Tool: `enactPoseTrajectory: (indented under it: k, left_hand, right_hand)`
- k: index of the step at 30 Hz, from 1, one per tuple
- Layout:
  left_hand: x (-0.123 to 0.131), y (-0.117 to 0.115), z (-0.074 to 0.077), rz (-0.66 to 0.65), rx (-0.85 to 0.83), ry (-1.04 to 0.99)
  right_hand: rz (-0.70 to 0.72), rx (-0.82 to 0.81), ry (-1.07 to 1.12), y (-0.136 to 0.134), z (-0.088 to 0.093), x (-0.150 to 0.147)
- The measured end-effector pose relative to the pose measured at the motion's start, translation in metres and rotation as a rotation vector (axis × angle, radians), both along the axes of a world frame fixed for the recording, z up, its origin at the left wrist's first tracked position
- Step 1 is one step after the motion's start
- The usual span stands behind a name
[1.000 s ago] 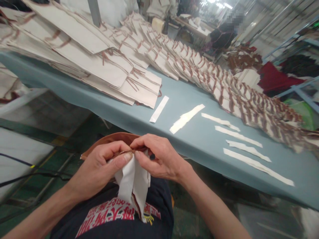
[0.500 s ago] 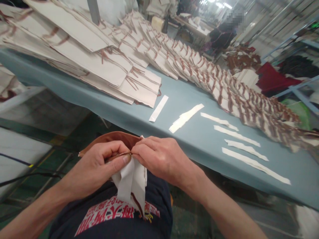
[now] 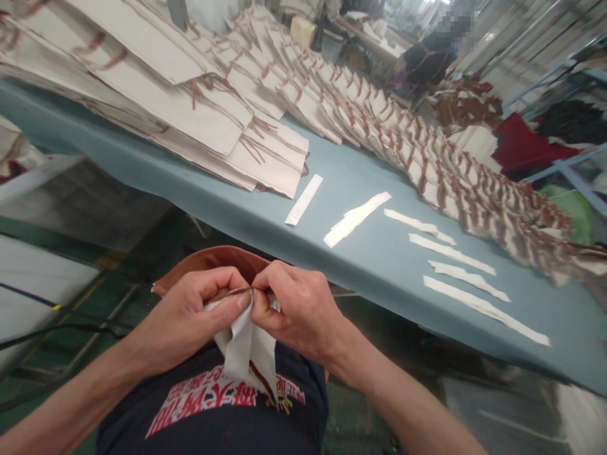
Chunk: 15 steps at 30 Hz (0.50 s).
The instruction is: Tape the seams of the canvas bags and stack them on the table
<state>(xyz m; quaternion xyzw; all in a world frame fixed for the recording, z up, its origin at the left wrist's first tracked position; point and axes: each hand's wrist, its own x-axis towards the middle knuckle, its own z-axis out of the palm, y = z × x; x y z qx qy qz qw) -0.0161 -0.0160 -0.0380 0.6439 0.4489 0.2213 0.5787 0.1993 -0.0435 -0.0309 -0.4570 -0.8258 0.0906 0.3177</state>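
Observation:
Between my hands, close to my body, is a sewn fabric piece (image 3: pixel 244 351) of white cloth with brown edging; a brown panel (image 3: pixel 215 258) of it arches up behind my fingers. My left hand (image 3: pixel 202 309) pinches its brown-trimmed edge between thumb and forefinger. Right beside it, my right hand (image 3: pixel 294 297) is closed on the same edge, thumb and fingertips pressed together. The two sets of fingertips almost touch. White cloth hangs below them in front of my dark shirt. What lies inside the curled fingers is hidden.
A blue-covered table (image 3: pixel 360 272) slopes across the view, with white strips (image 3: pixel 358 218) lying on it. Large stacks of cream pieces with brown ties (image 3: pixel 190 114) fill its left, and overlapping rows of trimmed pieces (image 3: pixel 403 136) run along its far side. A person (image 3: pixel 427 60) is in the background.
My right hand has turned and its fingers have curled in more, thumb now bent against the cloth edge. My left hand keeps its pinch. The view has shifted slightly.

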Motion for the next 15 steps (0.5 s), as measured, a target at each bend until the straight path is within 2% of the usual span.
enactPoseTrajectory:
  k: [3,6,9,15]
  left_hand:
    - [0.001,-0.002,0.001,-0.037,-0.022,-0.092]
    - [0.002,-0.005,0.002,-0.075,-0.055,-0.140]
    - [0.004,-0.007,0.000,-0.051,-0.049,-0.140]
    - [0.009,-0.009,-0.003,0.104,0.025,-0.060]
  right_hand:
    - [-0.014,-0.150,0.124,0.000,0.003,0.001]
    - [0.082,-0.324,0.261,0.003,0.013,0.009]
    - [0.136,-0.448,0.314,0.004,0.019,0.016]
    - [0.108,-0.323,0.315,-0.002,0.012,0.014]
